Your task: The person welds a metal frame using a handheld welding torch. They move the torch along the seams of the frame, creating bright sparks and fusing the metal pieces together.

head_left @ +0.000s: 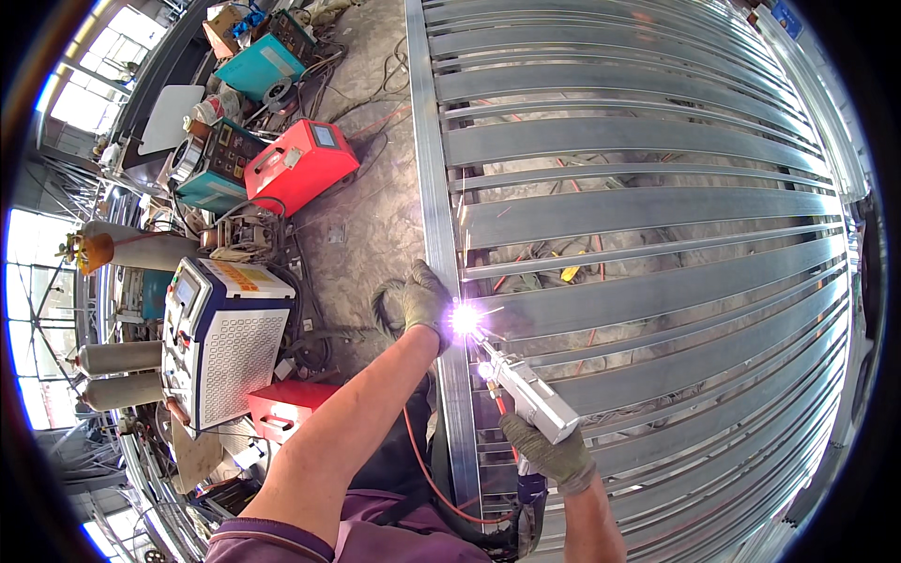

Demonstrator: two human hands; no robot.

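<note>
A white and silver handheld welding torch (535,392) is gripped by my gloved right hand (554,452). Its nozzle points up and left into a bright violet-white weld arc (464,319), where sparks fly. The arc burns where a flat cross slat meets the long metal side rail (434,188) of a large slatted frame. Left of the arc, my gloved left hand (424,298) rests against the rail's outer edge. Its fingers curl closed, apparently round a loop of dark cable (380,311); glare and the glove partly hide the grip. An orange-red hose (422,460) curves below the torch.
Many parallel metal slats (648,206) fill the right side. On the left stand a white and blue machine cabinet (230,342), a red machine (302,167), teal machines (265,64) and gas cylinders (150,251). Cables trail over the concrete floor (352,220). A lower red box (282,408) sits near my left forearm.
</note>
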